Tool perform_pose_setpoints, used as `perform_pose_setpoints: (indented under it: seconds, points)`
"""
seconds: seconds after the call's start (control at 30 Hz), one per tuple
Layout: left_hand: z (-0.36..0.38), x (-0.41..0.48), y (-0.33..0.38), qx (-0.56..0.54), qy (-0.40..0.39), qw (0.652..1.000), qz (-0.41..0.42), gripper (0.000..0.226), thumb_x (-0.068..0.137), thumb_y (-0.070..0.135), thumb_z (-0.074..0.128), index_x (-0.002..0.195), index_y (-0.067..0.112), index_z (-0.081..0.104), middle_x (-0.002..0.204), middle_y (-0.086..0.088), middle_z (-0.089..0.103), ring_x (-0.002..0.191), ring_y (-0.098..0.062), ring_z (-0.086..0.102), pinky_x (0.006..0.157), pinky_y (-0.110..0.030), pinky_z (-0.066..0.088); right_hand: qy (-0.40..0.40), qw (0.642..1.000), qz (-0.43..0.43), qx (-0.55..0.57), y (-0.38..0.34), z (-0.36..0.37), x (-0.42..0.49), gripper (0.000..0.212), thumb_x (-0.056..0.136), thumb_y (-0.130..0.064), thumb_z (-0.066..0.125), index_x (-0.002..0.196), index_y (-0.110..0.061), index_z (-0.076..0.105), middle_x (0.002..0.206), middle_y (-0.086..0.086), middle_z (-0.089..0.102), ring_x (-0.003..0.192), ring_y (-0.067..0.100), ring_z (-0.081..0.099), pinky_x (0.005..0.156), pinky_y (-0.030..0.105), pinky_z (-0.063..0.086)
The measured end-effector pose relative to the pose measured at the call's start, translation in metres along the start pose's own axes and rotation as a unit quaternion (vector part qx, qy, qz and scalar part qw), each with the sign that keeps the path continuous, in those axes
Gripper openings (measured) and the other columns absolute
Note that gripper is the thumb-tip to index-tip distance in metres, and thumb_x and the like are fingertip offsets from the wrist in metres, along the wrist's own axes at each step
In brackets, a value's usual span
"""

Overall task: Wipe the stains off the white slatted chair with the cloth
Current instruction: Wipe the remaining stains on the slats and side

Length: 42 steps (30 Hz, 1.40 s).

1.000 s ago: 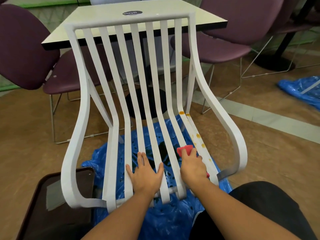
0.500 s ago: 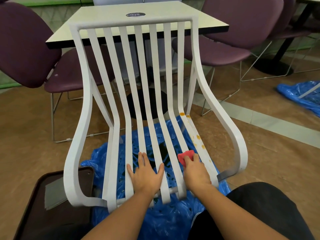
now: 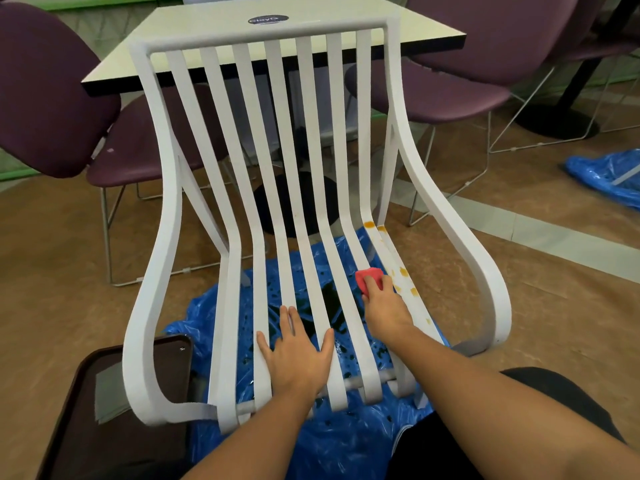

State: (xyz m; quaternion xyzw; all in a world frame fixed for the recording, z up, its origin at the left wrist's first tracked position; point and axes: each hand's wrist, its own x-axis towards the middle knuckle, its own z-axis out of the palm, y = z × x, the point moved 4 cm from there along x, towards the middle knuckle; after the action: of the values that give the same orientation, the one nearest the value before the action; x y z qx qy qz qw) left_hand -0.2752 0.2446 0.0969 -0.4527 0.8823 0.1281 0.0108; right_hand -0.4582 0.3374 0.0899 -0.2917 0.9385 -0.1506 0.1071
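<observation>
The white slatted chair (image 3: 242,188) stands in front of me, its seat slats running toward me. Orange stains (image 3: 403,271) dot the rightmost seat slat, and another sits at the bend (image 3: 370,224). My right hand (image 3: 384,306) presses a small red cloth (image 3: 365,277) onto the slats beside those stains, fingers closed over it. My left hand (image 3: 294,355) lies flat with fingers spread on the middle seat slats near the front edge, holding nothing.
A blue plastic sheet (image 3: 332,441) with dark wet spots lies under the chair. A dark brown tray (image 3: 114,420) sits at lower left. Behind the chair are a table (image 3: 214,50) and purple chairs (image 3: 45,91). Another blue sheet (image 3: 609,174) lies at right.
My right hand has slid the red cloth farther up the slats, away from me and toward the orange stains. My left hand has stayed flat on the seat.
</observation>
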Motion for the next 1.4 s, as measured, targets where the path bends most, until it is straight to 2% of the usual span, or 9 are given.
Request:
perform_pose_setpoints:
  seconds: [0.13, 0.33, 0.7, 0.97, 1.1, 1.2, 1.27, 1.4]
  points:
    - [0.0, 0.0, 0.002, 0.013, 0.001, 1.0, -0.005, 0.093, 0.091, 0.077, 0.012, 0.162, 0.018, 0.002, 0.17, -0.001, -0.003, 0.121, -0.015, 0.06, 0.123, -0.057, -0.005, -0.003, 1.0, 0.004, -0.029, -0.005, 0.002, 0.018, 0.049, 0.104, -0.024, 0.043, 0.15, -0.022, 0.025, 0.15, 0.016, 0.03, 0.101, 0.038, 0.061, 0.077, 0.044, 0.058]
    - [0.004, 0.003, 0.002, 0.014, -0.001, 1.0, -0.009, 0.093, 0.09, 0.077, 0.011, 0.162, 0.018, 0.0, 0.17, -0.001, -0.005, 0.123, -0.015, 0.059, 0.122, -0.057, -0.006, -0.036, 0.998, 0.02, -0.052, -0.018, 0.001, 0.05, 0.074, 0.091, -0.006, 0.058, 0.153, -0.023, 0.02, 0.156, 0.014, 0.021, 0.114, 0.043, 0.053, 0.086, 0.048, 0.055]
    - [0.004, 0.005, 0.002, 0.01, -0.016, 1.0, -0.015, 0.094, 0.09, 0.077, 0.013, 0.162, 0.018, -0.001, 0.17, 0.0, -0.008, 0.123, -0.013, 0.059, 0.122, -0.056, -0.009, -0.034, 0.994, 0.008, -0.106, -0.038, 0.001, 0.097, 0.078, 0.09, -0.009, 0.064, 0.153, -0.023, 0.021, 0.156, 0.017, 0.022, 0.121, 0.046, 0.05, 0.093, 0.054, 0.054]
    - [0.003, 0.005, 0.001, 0.005, -0.013, 1.0, -0.019, 0.093, 0.089, 0.077, 0.014, 0.162, 0.019, 0.005, 0.17, 0.0, -0.003, 0.119, -0.012, 0.061, 0.122, -0.057, -0.006, -0.048, 0.991, 0.002, -0.124, -0.035, -0.008, 0.056, 0.075, 0.092, -0.007, 0.06, 0.154, -0.025, 0.022, 0.155, 0.018, 0.021, 0.114, 0.047, 0.053, 0.089, 0.051, 0.056]
    - [0.001, 0.003, 0.002, 0.0, -0.01, 1.0, -0.016, 0.092, 0.09, 0.076, 0.016, 0.162, 0.02, 0.006, 0.17, 0.0, 0.0, 0.119, -0.012, 0.062, 0.122, -0.056, -0.005, -0.055, 0.983, -0.001, -0.177, -0.033, -0.016, 0.015, 0.072, 0.092, -0.009, 0.059, 0.154, -0.023, 0.024, 0.149, 0.019, 0.027, 0.11, 0.043, 0.057, 0.084, 0.047, 0.056]
    - [-0.003, 0.001, 0.002, -0.014, 0.0, 1.0, -0.013, 0.091, 0.091, 0.076, 0.02, 0.162, 0.02, 0.011, 0.17, 0.001, 0.005, 0.13, -0.015, 0.054, 0.123, -0.055, -0.003, -0.084, 0.975, -0.018, -0.204, -0.035, -0.026, -0.006, 0.066, 0.089, -0.013, 0.068, 0.145, -0.019, 0.034, 0.142, 0.017, 0.032, 0.111, 0.039, 0.055, 0.085, 0.045, 0.056]
    - [-0.005, -0.001, 0.001, -0.022, 0.003, 1.0, -0.008, 0.091, 0.09, 0.076, 0.022, 0.161, 0.02, 0.013, 0.169, 0.001, 0.009, 0.14, -0.018, 0.042, 0.124, -0.055, -0.002, -0.093, 0.976, -0.027, -0.194, -0.032, -0.038, -0.017, 0.061, 0.087, -0.013, 0.07, 0.139, -0.022, 0.041, 0.137, 0.014, 0.037, 0.11, 0.035, 0.055, 0.085, 0.042, 0.054]
    - [-0.006, -0.001, -0.002, -0.031, 0.005, 0.999, 0.006, 0.092, 0.09, 0.078, 0.022, 0.161, 0.021, 0.014, 0.169, 0.001, 0.011, 0.15, -0.022, 0.022, 0.124, -0.054, 0.0, -0.05, 0.992, 0.02, -0.111, -0.003, -0.064, -0.034, 0.055, 0.093, -0.017, 0.061, 0.142, -0.026, 0.038, 0.131, 0.01, 0.043, 0.105, 0.032, 0.059, 0.085, 0.044, 0.055]
